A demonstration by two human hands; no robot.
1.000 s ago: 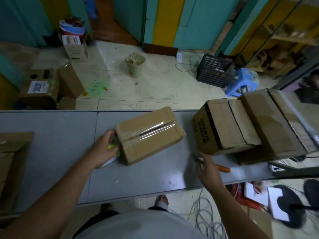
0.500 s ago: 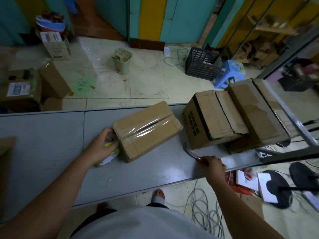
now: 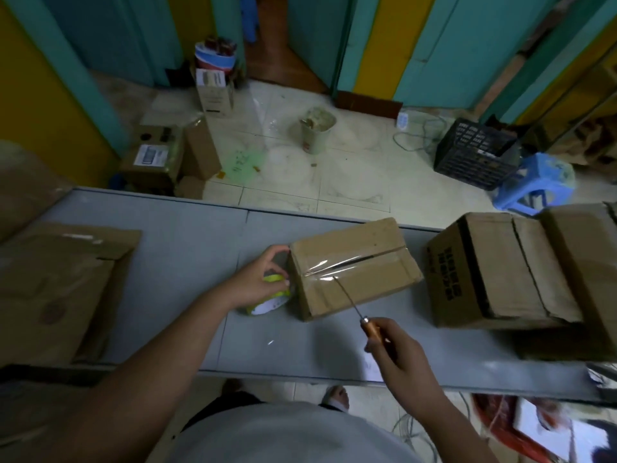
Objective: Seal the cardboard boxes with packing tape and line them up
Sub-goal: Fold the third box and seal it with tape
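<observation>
Right hand: the right hand is clamped round the orange handle of a thin metal tool, low over the near edge of the grey table.
Tool tip: the shaft slants up and away to the left, and its point sits right on the clear tape near the left end of the taped box.
Left hand: the left hand is curled over the tape roll, with its upper fingers reaching to the box's left corner.
Tape roll: yellow-green rim, pale side, tilted on the table just beside the box's left end.
Taped box: mid-table between the two hands, set at an angle, brown and creased. Its flaps are shut with a dark slit along the seam and a glossy, wrinkled strip over it; the contents are hidden.
Right side: two boxes stand close together, well apart from the taped one. The nearer has black print on its end and closed flaps.
Left side: flat cardboard lies on the table.
Floor beyond: a pale bucket holds something I can't make out. A black slatted crate sits next to a blue plastic stool; its contents are not visible.
</observation>
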